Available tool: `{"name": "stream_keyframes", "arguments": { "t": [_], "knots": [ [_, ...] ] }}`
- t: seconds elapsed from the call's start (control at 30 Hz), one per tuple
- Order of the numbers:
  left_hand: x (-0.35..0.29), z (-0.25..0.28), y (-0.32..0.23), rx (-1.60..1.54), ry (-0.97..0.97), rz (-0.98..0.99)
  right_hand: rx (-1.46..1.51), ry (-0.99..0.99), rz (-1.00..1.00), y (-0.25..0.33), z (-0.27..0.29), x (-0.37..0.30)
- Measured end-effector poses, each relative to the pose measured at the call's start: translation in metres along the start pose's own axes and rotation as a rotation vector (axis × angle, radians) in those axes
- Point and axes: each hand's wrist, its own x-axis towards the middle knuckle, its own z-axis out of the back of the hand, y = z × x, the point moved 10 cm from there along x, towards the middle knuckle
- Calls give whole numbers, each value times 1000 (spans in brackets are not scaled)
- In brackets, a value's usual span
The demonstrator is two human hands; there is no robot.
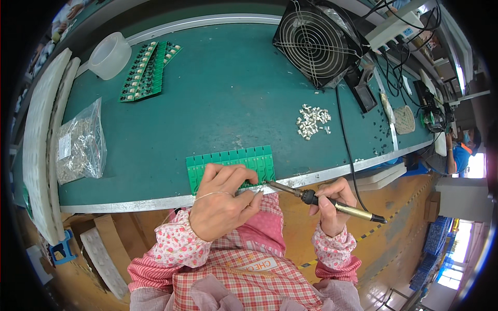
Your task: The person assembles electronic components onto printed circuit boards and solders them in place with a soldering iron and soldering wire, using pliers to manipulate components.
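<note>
A green circuit board panel point(231, 157), divided into several strips, lies at the front edge of the table. My left hand point(220, 199) rests over its lower part, fingers bent and closed near the right end. What those fingers pinch, if anything, is too small to make out. In my right hand point(334, 203) is a soldering iron point(358, 211), gripped like a pen by its handle. Its metal tip reaches left to the panel's lower right edge, close to my left fingertips. A thin light strand circles my left wrist.
Small white connectors point(313, 122) lie piled right of the panel. Behind them stands a black fan point(316, 41) with a wire guard. Stacked finished-looking boards point(142, 72), a plastic bag of parts point(82, 142) and a white tub point(110, 56) are at left. A black cable point(342, 124) crosses the table's right side.
</note>
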Motion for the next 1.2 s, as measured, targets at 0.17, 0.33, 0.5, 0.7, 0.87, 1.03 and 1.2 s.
{"name": "stream_keyframes", "arguments": {
  "t": [0.17, 0.33, 0.5, 0.7, 0.87, 1.03, 1.2],
  "knots": [
    [0, -1, -2, 27, -1, -14, -33, 15, 25, 4, -1, -2],
    [-2, 3, 1, -25, 2, -8, -62, 28, 58, 9, -4, -4],
    [-4, 4, 3, -70, -17, 3, -79, 19, 39, 9, -4, -5],
    [0, -1, 2, -30, 0, 13, -38, -16, 29, 5, -1, -6],
    [0, -1, 1, -19, 0, -1, -31, -47, 20, 4, 0, -8],
    [-4, 4, 2, -69, -18, -11, -13, -135, 41, 6, 8, -11],
    [-6, 7, 2, -65, -1, -17, 19, -81, 63, 6, 4, -10]
  ]
}}
